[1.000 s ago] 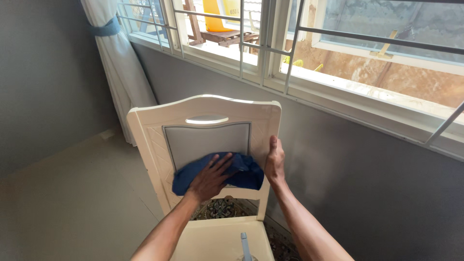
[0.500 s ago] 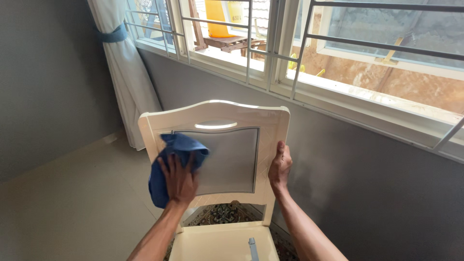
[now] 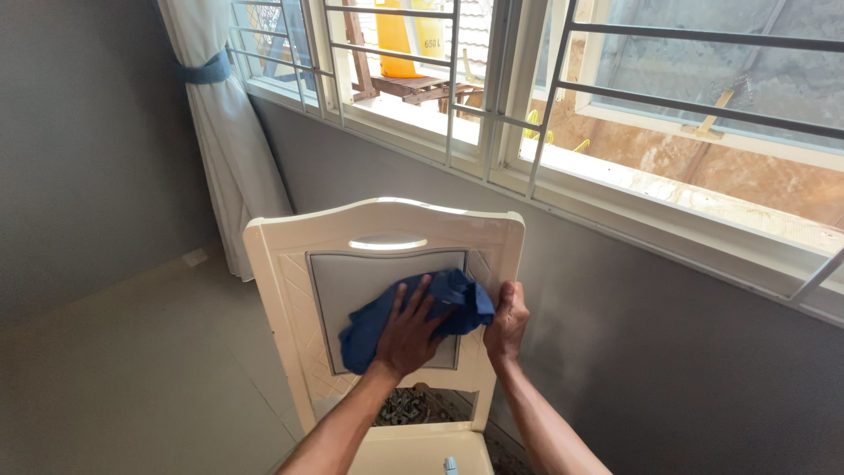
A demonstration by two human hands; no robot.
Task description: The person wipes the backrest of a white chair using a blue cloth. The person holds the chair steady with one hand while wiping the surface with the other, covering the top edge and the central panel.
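A cream chair (image 3: 280, 273) stands facing me, its backrest holding a grey padded panel (image 3: 352, 277) under a handle slot. My left hand (image 3: 410, 332) lies flat with fingers spread on a blue cloth (image 3: 440, 303), pressing it against the panel's right half. My right hand (image 3: 506, 323) grips the backrest's right edge, thumb on the front. Only the back of the seat shows at the bottom of the view, with a small pale blue object (image 3: 450, 464) standing on it.
A grey wall runs behind the chair under a wide barred window (image 3: 492, 97). A white curtain (image 3: 230, 141) tied with a blue band hangs in the left corner. Pale floor tiles spread to the left. A patterned rug (image 3: 413, 406) shows under the backrest.
My left hand has swept the cloth from the panel's upper left over to its right half. My right hand stays on the backrest's edge.
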